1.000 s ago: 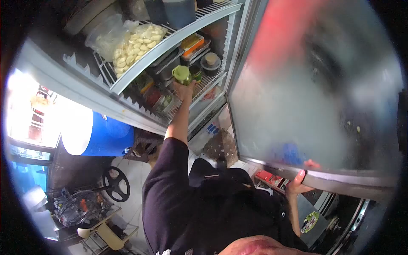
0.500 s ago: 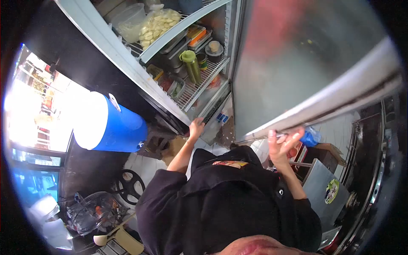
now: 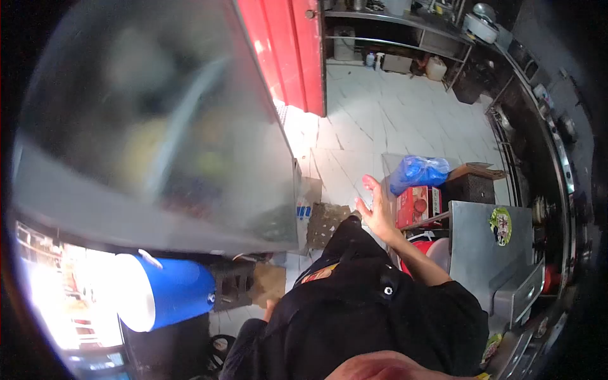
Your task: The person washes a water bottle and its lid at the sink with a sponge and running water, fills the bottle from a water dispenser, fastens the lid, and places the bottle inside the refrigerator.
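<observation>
The fogged glass fridge door (image 3: 240, 158) fills the left of the head view, with the shelves behind it only a blur. My right hand (image 3: 379, 212) is raised in front of my body with its fingers apart, holding nothing. It is clear of the door and nearest to a red printed box (image 3: 415, 206) and a blue plastic-wrapped bundle (image 3: 418, 172). Only a small part of my left hand (image 3: 270, 309) shows low beside my black shirt, by a piece of brown cardboard (image 3: 269, 283); its fingers are hidden.
A blue cooler with a white lid (image 3: 171, 291) lies below the door at the left. To my right stands a metal table (image 3: 475, 253) with a round sticker. Behind are a red door panel (image 3: 304, 57), white tiled floor (image 3: 361, 120) and a steel workbench (image 3: 392, 25).
The fridge door has swung to the left over the shelves. My right hand has come off its edge, and my left hand has dropped from the fridge frame. The view has turned right.
</observation>
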{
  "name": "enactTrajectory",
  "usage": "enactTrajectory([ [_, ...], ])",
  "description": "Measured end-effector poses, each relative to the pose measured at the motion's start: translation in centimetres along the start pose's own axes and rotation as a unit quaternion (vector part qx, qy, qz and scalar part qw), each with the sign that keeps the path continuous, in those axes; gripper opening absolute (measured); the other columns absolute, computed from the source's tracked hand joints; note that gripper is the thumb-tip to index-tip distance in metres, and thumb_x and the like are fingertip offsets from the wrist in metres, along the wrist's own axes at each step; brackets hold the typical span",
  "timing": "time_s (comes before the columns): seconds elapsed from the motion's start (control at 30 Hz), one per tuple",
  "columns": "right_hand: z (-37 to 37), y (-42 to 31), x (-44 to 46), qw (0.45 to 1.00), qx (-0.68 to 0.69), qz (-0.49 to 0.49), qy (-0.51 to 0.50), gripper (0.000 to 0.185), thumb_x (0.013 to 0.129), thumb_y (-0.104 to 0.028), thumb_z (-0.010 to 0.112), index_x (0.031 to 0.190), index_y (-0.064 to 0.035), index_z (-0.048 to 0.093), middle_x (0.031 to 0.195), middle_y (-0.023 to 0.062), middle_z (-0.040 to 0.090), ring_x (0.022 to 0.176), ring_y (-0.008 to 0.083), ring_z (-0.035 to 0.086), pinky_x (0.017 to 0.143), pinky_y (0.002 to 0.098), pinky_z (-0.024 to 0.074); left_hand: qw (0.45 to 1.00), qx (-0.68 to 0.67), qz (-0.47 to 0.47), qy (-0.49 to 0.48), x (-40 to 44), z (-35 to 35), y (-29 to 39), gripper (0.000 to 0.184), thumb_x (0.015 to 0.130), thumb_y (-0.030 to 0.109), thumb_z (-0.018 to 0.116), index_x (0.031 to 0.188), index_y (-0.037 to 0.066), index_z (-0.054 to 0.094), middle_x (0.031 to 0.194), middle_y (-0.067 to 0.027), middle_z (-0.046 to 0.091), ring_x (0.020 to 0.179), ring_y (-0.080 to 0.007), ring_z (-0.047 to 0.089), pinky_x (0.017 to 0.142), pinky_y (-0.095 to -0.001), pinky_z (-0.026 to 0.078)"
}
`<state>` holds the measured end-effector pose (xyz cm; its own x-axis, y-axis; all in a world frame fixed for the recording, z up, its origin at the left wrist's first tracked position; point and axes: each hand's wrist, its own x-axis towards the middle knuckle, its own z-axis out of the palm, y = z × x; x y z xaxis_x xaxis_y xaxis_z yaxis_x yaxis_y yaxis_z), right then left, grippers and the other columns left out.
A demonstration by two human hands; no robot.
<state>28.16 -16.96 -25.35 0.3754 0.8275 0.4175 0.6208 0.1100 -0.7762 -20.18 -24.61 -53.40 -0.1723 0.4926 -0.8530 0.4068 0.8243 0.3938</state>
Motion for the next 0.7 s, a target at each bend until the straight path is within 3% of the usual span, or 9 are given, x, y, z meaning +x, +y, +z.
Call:
enactTrajectory([
  [0.2,-2.9,7.4,4.5,0.995,0.015,0.092,-0.042,0.057,0.081,-0.004,0.062,0.133,-0.0023,0.038,0.129,0.0179,0.045,0.100,0.0293,0.057,0.084,0.0385,0.0487,0.999,0.002,-0.044,0.015,3.5,1.8,7.9,0.028,0.081,0.021,0.060,0.103,0.005,0.066,0.076,-0.0100,0.065,0.062,-0.0221,0.063,0.054,-0.0390,0.050],
  [0.33,-5.4,15.9,9.3,0.993,-0.034,0.114,-0.006,0.057,0.083,-0.006,0.061,0.135,-0.0056,0.039,0.134,0.0145,0.042,0.095,0.0203,0.058,0.073,0.0303,0.0502,1.000,0.012,-0.025,0.014,6.5,6.7,18.3,0.029,0.081,0.020,0.060,0.105,0.005,0.066,0.079,-0.0096,0.065,0.064,-0.0219,0.061,0.053,-0.0387,0.050],
  [0.43,-9.2,19.8,13.4,0.989,-0.053,0.139,0.016,0.056,0.084,-0.006,0.060,0.135,-0.0062,0.039,0.133,0.0147,0.042,0.092,0.0202,0.060,0.069,0.0282,0.0511,0.999,0.026,0.030,-0.010,9.5,13.1,27.9,0.029,0.081,0.019,0.060,0.106,0.004,0.065,0.080,-0.0092,0.064,0.065,-0.0217,0.061,0.053,-0.0384,0.050],
  [0.53,-13.1,21.8,17.6,0.986,-0.050,0.158,0.037,0.055,0.081,-0.006,0.061,0.132,-0.0025,0.039,0.129,0.0215,0.043,0.085,0.0295,0.060,0.078,0.0377,0.0506,0.988,0.034,0.141,-0.046,13.0,20.9,39.6,0.030,0.080,0.017,0.060,0.107,0.004,0.065,0.082,-0.0089,0.064,0.065,-0.0216,0.060,0.052,-0.0382,0.049],
  [0.7,-16.9,27.1,22.0,0.973,-0.064,0.220,0.027,0.051,0.082,-0.006,0.059,0.129,-0.0020,0.042,0.127,0.0207,0.045,0.097,0.0325,0.057,0.080,0.0371,0.0506,0.962,0.082,0.248,-0.074,13.0,31.7,56.7,0.034,0.079,0.016,0.063,0.112,0.006,0.065,0.086,-0.0072,0.065,0.063,-0.0161,0.058,0.049,-0.0321,0.048],
])
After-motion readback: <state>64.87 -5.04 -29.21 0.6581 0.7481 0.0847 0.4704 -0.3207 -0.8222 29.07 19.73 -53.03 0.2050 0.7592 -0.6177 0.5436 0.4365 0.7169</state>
